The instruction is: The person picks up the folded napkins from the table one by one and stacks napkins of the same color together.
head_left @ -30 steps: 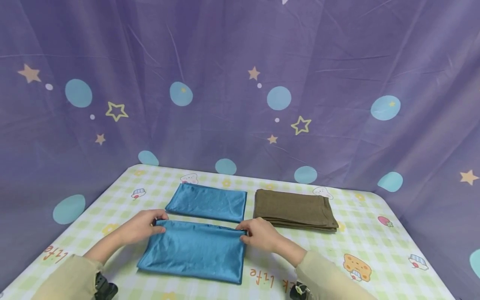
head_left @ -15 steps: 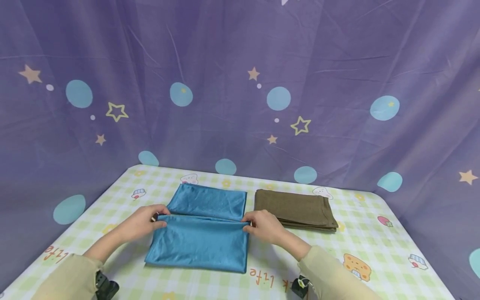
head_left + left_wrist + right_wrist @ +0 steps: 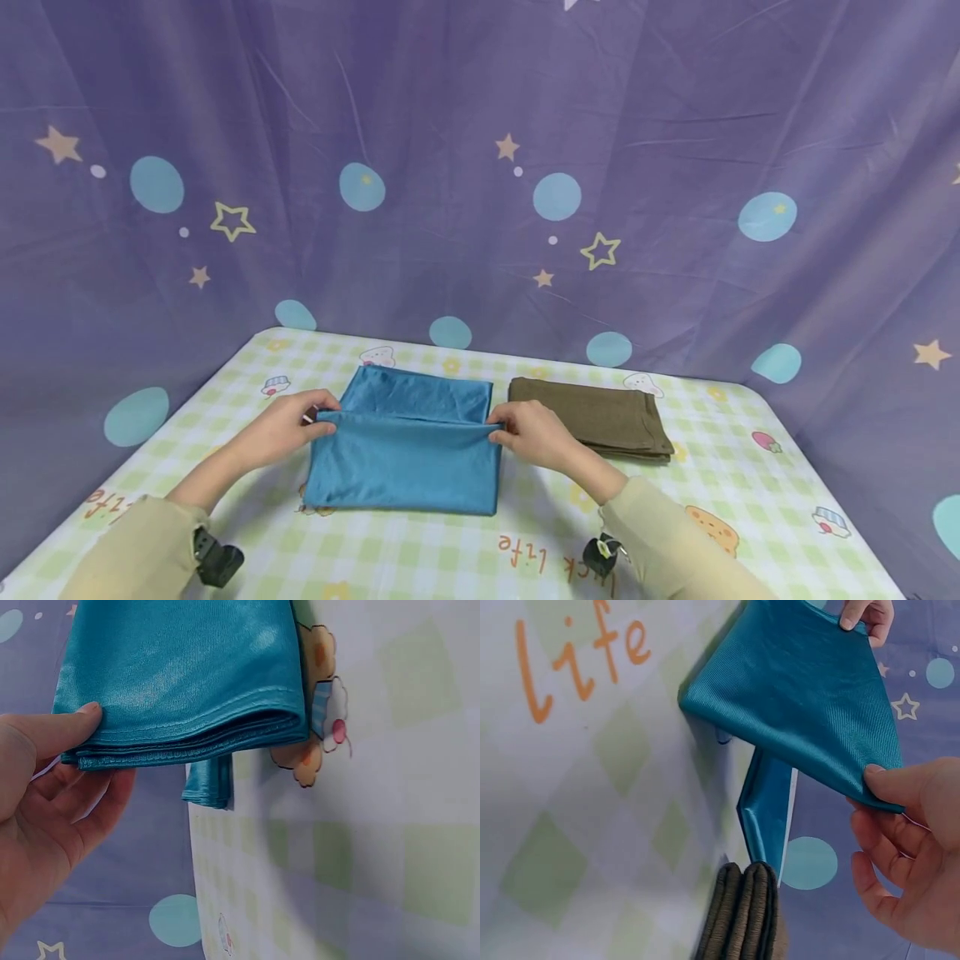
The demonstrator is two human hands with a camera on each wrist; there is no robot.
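A folded shiny blue cloth (image 3: 405, 467) is held by its two far corners. My left hand (image 3: 288, 425) pinches the left corner between thumb and fingers; in the left wrist view its stitched, layered edge (image 3: 195, 739) shows. The right corner is pinched by my right hand (image 3: 532, 433), thumb on top and fingers beneath in the right wrist view. Behind it a second folded blue cloth (image 3: 420, 393) lies on the table, its near part hidden by the held one. From the right wrist, the held cloth (image 3: 802, 705) appears raised off the table.
To the right of the blue cloths lies a stack of folded brown cloth (image 3: 592, 417), close to my right hand. A green-and-white checked cover (image 3: 420, 558) lies over the table. Behind the table hangs a purple curtain (image 3: 450, 267).
Both hands have moved away from me, lifting the held blue cloth forward and up. It now overlaps the front part of the second blue cloth in the head view. The brown stack stays put.
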